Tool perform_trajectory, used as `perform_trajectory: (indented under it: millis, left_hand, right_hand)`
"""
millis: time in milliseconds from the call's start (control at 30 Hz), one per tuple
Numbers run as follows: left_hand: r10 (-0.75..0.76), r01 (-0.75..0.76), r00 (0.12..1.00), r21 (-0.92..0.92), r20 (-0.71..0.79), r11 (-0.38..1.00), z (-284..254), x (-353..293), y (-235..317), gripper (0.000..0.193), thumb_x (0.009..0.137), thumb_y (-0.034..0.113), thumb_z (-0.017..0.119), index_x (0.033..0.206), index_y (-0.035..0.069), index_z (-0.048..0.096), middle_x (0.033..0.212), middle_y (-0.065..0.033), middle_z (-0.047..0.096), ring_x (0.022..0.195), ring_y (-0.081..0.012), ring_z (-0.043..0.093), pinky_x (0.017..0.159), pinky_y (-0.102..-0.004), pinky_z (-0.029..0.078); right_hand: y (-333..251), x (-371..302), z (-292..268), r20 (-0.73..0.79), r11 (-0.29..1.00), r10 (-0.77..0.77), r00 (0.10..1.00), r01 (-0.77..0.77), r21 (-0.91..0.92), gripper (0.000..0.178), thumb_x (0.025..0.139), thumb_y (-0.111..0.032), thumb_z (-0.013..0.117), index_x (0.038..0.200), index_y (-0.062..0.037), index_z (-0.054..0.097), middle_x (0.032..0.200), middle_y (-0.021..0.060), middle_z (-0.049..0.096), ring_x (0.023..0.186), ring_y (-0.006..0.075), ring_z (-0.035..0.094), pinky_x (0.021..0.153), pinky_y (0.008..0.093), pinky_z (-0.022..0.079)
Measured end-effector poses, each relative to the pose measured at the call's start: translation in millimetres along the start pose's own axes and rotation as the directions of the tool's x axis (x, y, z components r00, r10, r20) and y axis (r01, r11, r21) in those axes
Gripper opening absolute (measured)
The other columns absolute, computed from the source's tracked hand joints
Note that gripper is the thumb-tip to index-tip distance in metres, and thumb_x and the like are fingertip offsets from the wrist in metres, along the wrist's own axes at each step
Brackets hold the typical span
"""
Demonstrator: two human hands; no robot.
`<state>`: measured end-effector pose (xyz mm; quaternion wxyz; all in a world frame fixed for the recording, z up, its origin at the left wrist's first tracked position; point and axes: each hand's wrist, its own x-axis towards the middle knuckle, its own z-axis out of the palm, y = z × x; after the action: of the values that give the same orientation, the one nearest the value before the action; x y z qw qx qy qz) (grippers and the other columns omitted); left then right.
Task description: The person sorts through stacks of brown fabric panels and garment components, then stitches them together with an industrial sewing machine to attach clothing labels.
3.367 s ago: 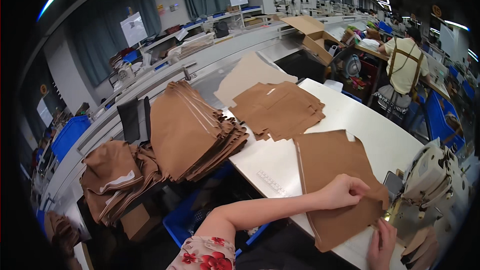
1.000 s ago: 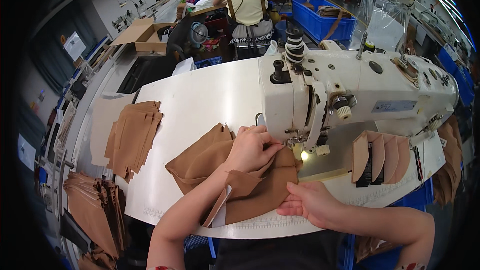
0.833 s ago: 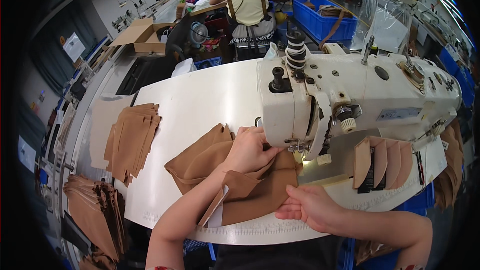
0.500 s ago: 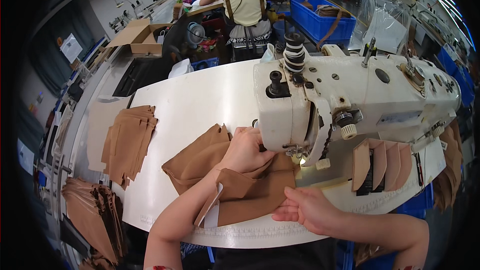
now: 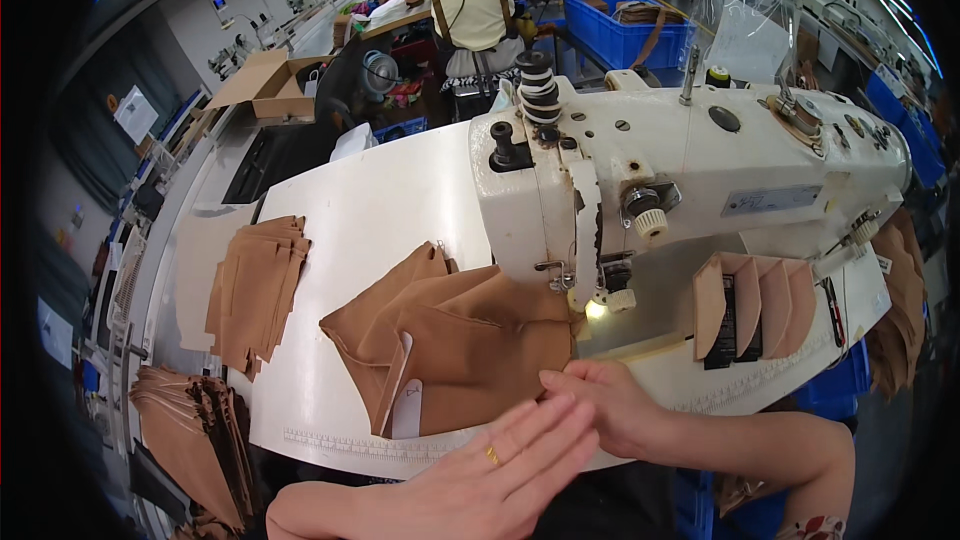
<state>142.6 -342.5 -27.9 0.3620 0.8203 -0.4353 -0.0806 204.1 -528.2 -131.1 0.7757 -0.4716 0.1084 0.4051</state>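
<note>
A brown fabric piece (image 5: 470, 340) lies partly folded on the white table, its right end at the needle area of the sewing machine (image 5: 590, 190). A white strip with a small mark (image 5: 407, 408) shows at its front fold. My left hand (image 5: 500, 470), a ring on one finger, is off the cloth in front of it, fingers stretched out and overlapping my right fingers. My right hand (image 5: 615, 405) is at the cloth's right front edge, thumb and fingers closed on it; my left fingers partly hide that grip. A small lamp (image 5: 597, 309) glows beside the needle area.
Stacked brown cut pieces (image 5: 262, 290) lie on the table's left, with another bundle (image 5: 190, 440) below. A pink divided holder (image 5: 755, 310) stands right of the needle area. Beyond the machine are a blue crate (image 5: 625, 30) and a seated person (image 5: 470, 0).
My left hand has come off the cloth beside the needle, moving toward me and over to my right hand. My right hand stays near the cloth's edge. The view has shifted slightly.
</note>
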Motion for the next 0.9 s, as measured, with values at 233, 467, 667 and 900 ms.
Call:
perform_trajectory:
  millis: [233, 467, 667, 900]
  left_hand:
    - [0.041, 0.081, 0.984, 0.647, -0.172, 0.758, 40, -6, -104, 0.060, 0.073, 0.017, 0.071, 0.130, 0.001, 0.062, 0.137, -0.0143, 0.060, 0.127, -0.0297, 0.057, 0.108, -0.0470, 0.044]
    - [0.135, -0.040, 0.989, 0.762, -0.063, 0.647, 37, -2, -101, 0.050, 0.080, 0.012, 0.059, 0.128, 0.000, 0.065, 0.138, -0.0098, 0.061, 0.124, -0.0268, 0.059, 0.091, -0.0349, 0.050]
    - [0.097, -0.018, 0.993, 0.703, -0.072, 0.711, 36, -3, -102, 0.051, 0.082, 0.013, 0.058, 0.131, 0.001, 0.063, 0.139, -0.0094, 0.061, 0.123, -0.0255, 0.060, 0.090, -0.0341, 0.050]
    - [0.097, -0.012, 0.991, 0.681, -0.087, 0.732, 29, 3, -116, 0.051, 0.081, 0.015, 0.059, 0.131, 0.004, 0.063, 0.138, -0.0078, 0.062, 0.122, -0.0245, 0.060, 0.088, -0.0333, 0.050]
  right_hand:
    - [-23, -9, -8, 0.155, 0.976, 0.197, 0.968, -0.177, -0.130, 0.030, 0.106, -0.026, 0.054, 0.103, 0.0030, 0.063, 0.113, 0.0199, 0.067, 0.103, 0.0240, 0.070, 0.078, 0.0327, 0.062]
    - [-30, -8, -41, 0.751, -0.724, -0.527, 0.397, 0.253, -0.642, 0.037, 0.078, -0.015, 0.069, 0.115, -0.0110, 0.071, 0.094, 0.0007, 0.059, 0.080, 0.0172, 0.057, 0.062, 0.0281, 0.052]
    - [-22, -13, -45, 0.694, -0.641, -0.529, 0.488, 0.306, -0.704, 0.038, 0.077, -0.012, 0.069, 0.115, -0.0152, 0.073, 0.095, 0.0009, 0.058, 0.083, 0.0204, 0.058, 0.070, 0.0341, 0.050]
    - [-28, 0, -47, 0.668, -0.599, -0.575, 0.473, 0.313, -0.737, 0.038, 0.076, -0.011, 0.069, 0.114, -0.0153, 0.073, 0.093, 0.0013, 0.058, 0.079, 0.0184, 0.059, 0.070, 0.0336, 0.051]
